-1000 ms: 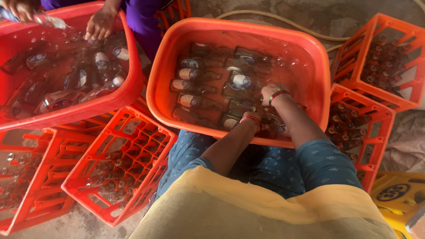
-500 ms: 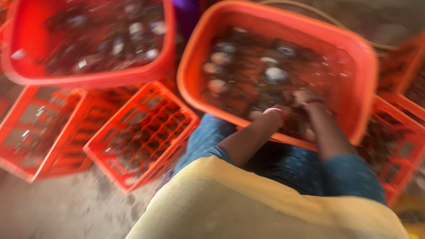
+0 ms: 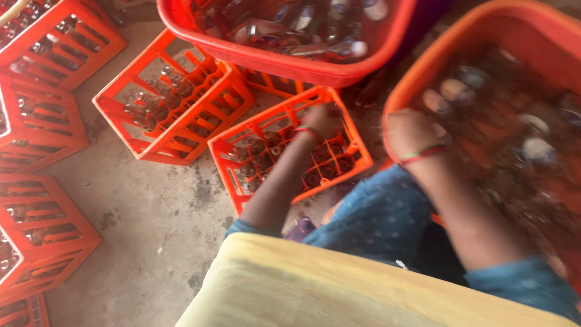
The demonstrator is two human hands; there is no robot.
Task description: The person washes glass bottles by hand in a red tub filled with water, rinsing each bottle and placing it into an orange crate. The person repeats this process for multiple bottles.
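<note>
Head view, blurred left hand (image 3: pixel 324 118) over crate (image 3: pixel 290 148), right hand (image 3: pixel 408 130) at tub (image 3: pixel 478 36), fingers unreadable.

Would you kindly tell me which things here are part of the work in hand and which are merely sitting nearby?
In hand:
left hand
compartment crate
right hand
orange tub of bottles

Nearby:
red tub
bottle crate
stacked crates

A red plastic tub (image 3: pixel 284 60) of wet glass bottles sits just beyond the grip, touching the far crate edge. To its left stands an orange plastic crate (image 3: pixel 175 100) holding a few bottles. More orange crates (image 3: pixel 42 121) line the stained concrete floor (image 3: pixel 157 224), well apart.
</note>
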